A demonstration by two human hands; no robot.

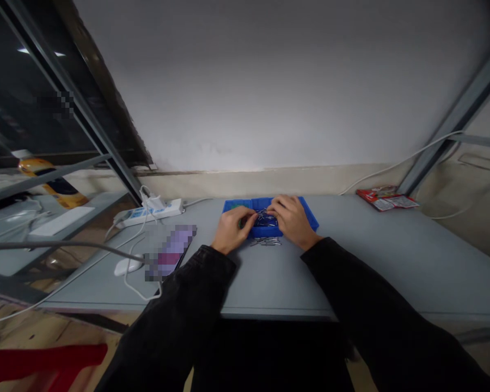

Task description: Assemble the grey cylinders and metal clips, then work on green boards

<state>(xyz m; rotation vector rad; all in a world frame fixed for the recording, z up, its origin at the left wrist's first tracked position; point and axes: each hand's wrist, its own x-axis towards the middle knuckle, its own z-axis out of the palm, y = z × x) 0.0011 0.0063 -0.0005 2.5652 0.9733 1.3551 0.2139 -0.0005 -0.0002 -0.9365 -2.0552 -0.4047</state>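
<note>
Handling seemed partway: metal pins (266, 242) lay in front of the blue tray (311, 219) and inside; over it, left hand (231, 228) and right hand (291, 219) curled their fingers, hold unclear.

Grey tabletop (277, 288) bearing blue tray (309, 215), metal pieces (266, 241), phone (173, 250), power strip (136, 217)

Free passage: the table (384, 261) to the right of the hands (232, 227) (293, 220). Obstacles: box (311, 215) sides close about them, pins (266, 241) just on their near side, phone (175, 247) and cable (149, 299) leftward, wall (269, 120) beyond.
</note>
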